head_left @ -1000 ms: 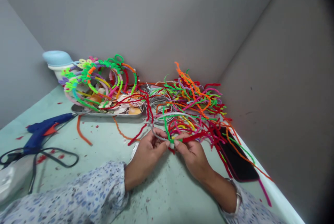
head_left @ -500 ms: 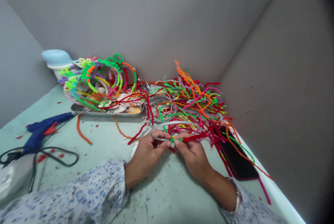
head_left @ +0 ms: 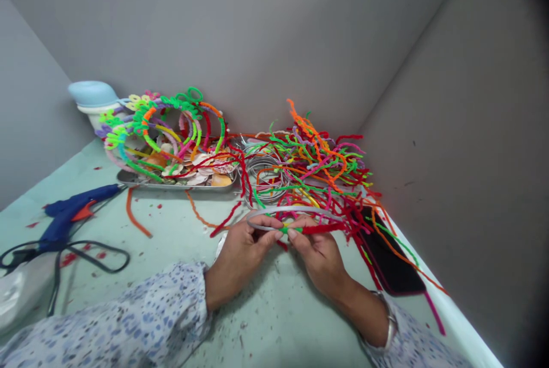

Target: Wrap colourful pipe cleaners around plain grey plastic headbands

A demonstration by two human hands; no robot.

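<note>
A grey headband (head_left: 295, 208) is held between my two hands over the front of the table, its bare arc facing away from me. My left hand (head_left: 246, 251) pinches it near the green wrapping. Close beside, my right hand (head_left: 319, 254) pinches the band where green meets red. Red pipe cleaner (head_left: 323, 228) covers the band's right end. A green pipe cleaner (head_left: 283, 230) wraps it between my thumbs; its loose end is hard to pick out from the strands behind. My fingers hide part of the band.
A metal tray (head_left: 184, 187) of shells stands at the back left under wrapped headbands (head_left: 150, 122). Coiled wire (head_left: 266, 176) and a heap of pipe cleaners (head_left: 317, 151) lie behind my hands. A phone (head_left: 394, 259) is at right, a blue glue gun (head_left: 62, 219) at left, a bottle (head_left: 94, 102) behind.
The green pipe cleaner's free end, upright before, has swung down behind the band. The headband has tipped slightly lower. Both hands stay almost in place.
</note>
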